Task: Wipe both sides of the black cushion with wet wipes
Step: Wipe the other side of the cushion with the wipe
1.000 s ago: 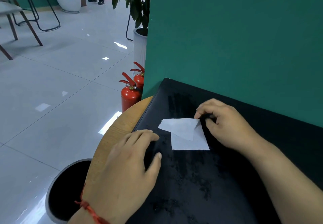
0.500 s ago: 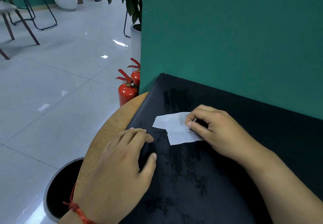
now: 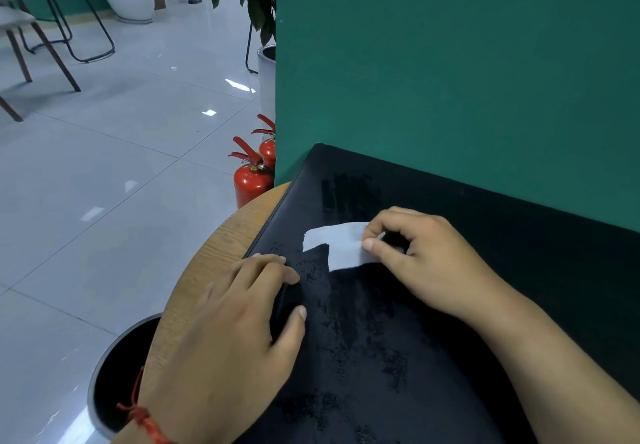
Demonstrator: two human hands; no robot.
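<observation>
Since a second ago the right hand [image 3: 426, 263] has slid left over the wet wipe [image 3: 334, 246], so less of the white sheet shows. The left hand [image 3: 235, 322] has barely shifted.

That right-hand grip is clamped on the wipe: thumb and curled forefinger pinch its right end, and the rest lies flat on the black cushion [image 3: 363, 357]. The wipe's long axis runs left to right, roughly along the green wall [image 3: 450, 79], with its free end trailing toward the cushion's left edge.

The cushion covers most of the round wooden worktop [image 3: 221, 253]. Its far side is pushed against the wall and its left edge lies just inside the worktop's left rim. The left hand lies palm down on that left edge, fingers loosely bent and thumb spread, holding nothing. It looks to be pinning the cushion still. Its fingertips sit near the wipe's free end but apart from it.

Damp streaks [image 3: 346, 194] mark the cushion beyond the wipe, toward its far left corner. Patchy marks also show nearer the person. The right side of the top face probably remains to be wiped, and the underside certainly does.

The next stroke would belong to the right hand, which already has the wipe.
</observation>
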